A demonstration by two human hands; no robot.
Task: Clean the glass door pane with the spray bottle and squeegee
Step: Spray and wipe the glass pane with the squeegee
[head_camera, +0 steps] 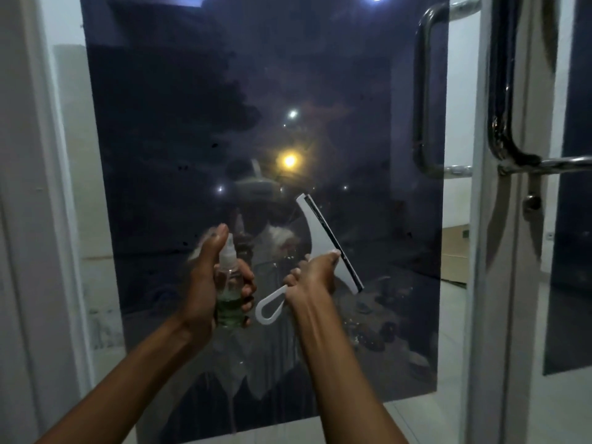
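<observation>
The glass door pane [256,123] fills the middle of the frame, dark and tinted, with small spots on the left and wet streaks low in the middle. My left hand [211,280] grips the small clear spray bottle [229,283] with greenish liquid, and my right hand [312,277] is closed around the handle of the white squeegee [323,241], held slanted before the glass. I think the slanted blade could leave streaks, or wet fingers could let the bottle slip.
</observation>
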